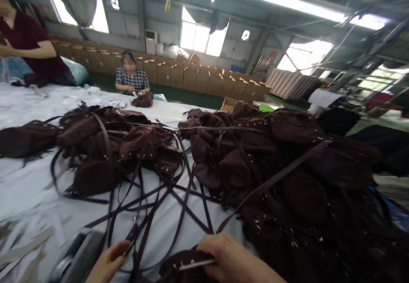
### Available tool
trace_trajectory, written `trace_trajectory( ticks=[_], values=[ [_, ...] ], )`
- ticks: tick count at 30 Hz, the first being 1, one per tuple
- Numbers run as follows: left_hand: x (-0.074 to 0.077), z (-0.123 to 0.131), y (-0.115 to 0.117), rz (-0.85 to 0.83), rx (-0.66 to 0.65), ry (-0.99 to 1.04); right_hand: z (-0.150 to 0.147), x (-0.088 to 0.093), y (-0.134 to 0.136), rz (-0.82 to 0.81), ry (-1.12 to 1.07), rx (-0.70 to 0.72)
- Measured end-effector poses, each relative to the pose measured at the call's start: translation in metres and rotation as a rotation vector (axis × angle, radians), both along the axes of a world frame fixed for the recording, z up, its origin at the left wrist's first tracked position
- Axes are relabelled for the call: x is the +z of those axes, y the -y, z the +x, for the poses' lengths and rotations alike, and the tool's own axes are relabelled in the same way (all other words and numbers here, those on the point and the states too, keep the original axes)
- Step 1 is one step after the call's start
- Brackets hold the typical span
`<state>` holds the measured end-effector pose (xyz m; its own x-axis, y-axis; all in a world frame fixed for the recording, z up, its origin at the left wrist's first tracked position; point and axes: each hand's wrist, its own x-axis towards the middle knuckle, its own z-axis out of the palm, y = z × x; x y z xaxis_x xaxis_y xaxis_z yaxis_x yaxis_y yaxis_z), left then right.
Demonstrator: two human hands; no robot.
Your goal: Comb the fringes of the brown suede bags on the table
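Note:
At the bottom edge my left hand (110, 261) pinches a dark brown strap (136, 236) near a small metal fitting. Beside it, my right hand (228, 258) is curled over a brown suede bag (179, 266) and holds a thin metal tool (195, 264) against it. Long straps fan out from these hands across the white table (28, 185). A big heap of brown bags (287, 168) rises to the right, and a smaller heap (111, 147) lies ahead on the left.
A grey machine part (78, 255) sits at the lower left among paper strips (28, 242). Two other people work at the table's far side, one in a checked shirt (131, 78), one in dark red (28, 47). Cardboard boxes (191, 76) line the back.

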<state>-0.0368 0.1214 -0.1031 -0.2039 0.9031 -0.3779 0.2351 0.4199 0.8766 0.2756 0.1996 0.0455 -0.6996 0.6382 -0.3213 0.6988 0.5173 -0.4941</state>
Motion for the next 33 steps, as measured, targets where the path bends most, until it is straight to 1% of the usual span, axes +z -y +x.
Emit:
trace_trajectory(
  ticks=[1,2,3,5,6,7,8,9,10,11,12,13,14,15,16,17,18,19,20,21,23,24,26,28,30,32,33],
  values=[
    [0.011,-0.009,0.006,0.051,0.024,0.012,-0.013,0.004,0.007,0.011,-0.022,0.075],
    [0.026,-0.016,0.010,0.123,0.000,0.020,-0.026,0.009,0.013,0.034,-0.042,0.161],
    [0.043,-0.018,0.012,0.214,-0.094,0.012,-0.040,0.016,0.017,0.067,-0.058,0.253],
    [0.083,-0.016,0.014,0.380,-0.461,-0.057,-0.067,0.031,0.023,0.147,-0.083,0.427],
    [0.102,-0.013,0.015,0.403,-0.647,-0.110,-0.079,0.039,0.024,0.181,-0.099,0.487],
    [0.120,-0.011,0.017,0.367,-0.813,-0.160,-0.089,0.046,0.024,0.203,-0.124,0.520],
    [0.135,-0.010,0.020,0.311,-0.875,-0.189,-0.097,0.051,0.023,0.205,-0.169,0.524],
    [0.145,-0.010,0.024,0.241,-0.901,-0.183,-0.102,0.054,0.021,0.181,-0.237,0.503],
    [0.151,-0.012,0.030,0.175,-0.890,-0.147,-0.104,0.053,0.019,0.128,-0.325,0.452],
    [0.152,-0.014,0.036,0.118,-0.853,-0.087,-0.104,0.049,0.016,0.059,-0.424,0.356],
    [0.148,-0.017,0.042,0.065,-0.811,-0.010,-0.100,0.039,0.015,-0.013,-0.520,0.213],
    [0.140,-0.019,0.049,0.017,-0.752,0.067,-0.094,0.025,0.015,-0.073,-0.592,0.030],
    [0.129,-0.021,0.055,-0.035,-0.668,0.135,-0.087,0.006,0.019,-0.114,-0.630,-0.177],
    [0.117,-0.023,0.061,-0.084,-0.565,0.198,-0.080,-0.017,0.026,-0.148,-0.629,-0.381],
    [0.105,-0.024,0.066,-0.127,-0.449,0.255,-0.073,-0.042,0.037,-0.188,-0.601,-0.554],
    [0.095,-0.025,0.070,-0.157,-0.332,0.308,-0.067,-0.067,0.052,-0.232,-0.559,-0.684],
    [0.087,-0.025,0.074,-0.179,-0.238,0.367,-0.064,-0.091,0.068,-0.317,-0.518,-0.752],
    [0.081,-0.025,0.077,-0.191,-0.171,0.434,-0.063,-0.112,0.085,-0.394,-0.500,-0.799],
    [0.078,-0.023,0.080,-0.204,-0.124,0.508,-0.065,-0.129,0.101,-0.455,-0.505,-0.830],
    [0.076,-0.021,0.081,-0.229,-0.087,0.578,-0.068,-0.143,0.114,-0.494,-0.527,-0.849],
    [0.072,-0.014,0.081,-0.318,0.000,0.658,-0.079,-0.158,0.132,-0.474,-0.595,-0.855],
    [0.069,-0.009,0.080,-0.365,0.046,0.660,-0.086,-0.163,0.136,-0.433,-0.615,-0.825],
    [0.063,0.002,0.074,-0.410,0.113,0.620,-0.097,-0.173,0.139,-0.310,-0.593,-0.694],
    [0.056,0.011,0.067,-0.362,0.153,0.561,-0.104,-0.186,0.139,-0.178,-0.483,-0.523],
    [0.053,0.014,0.064,-0.315,0.193,0.509,-0.103,-0.199,0.143,-0.075,-0.346,-0.401],
    [0.053,0.013,0.069,-0.308,0.232,0.468,-0.093,-0.208,0.148,-0.009,-0.279,-0.371],
    [0.053,0.011,0.074,-0.307,0.237,0.435,-0.087,-0.208,0.150,0.015,-0.279,-0.393]
  ],
)
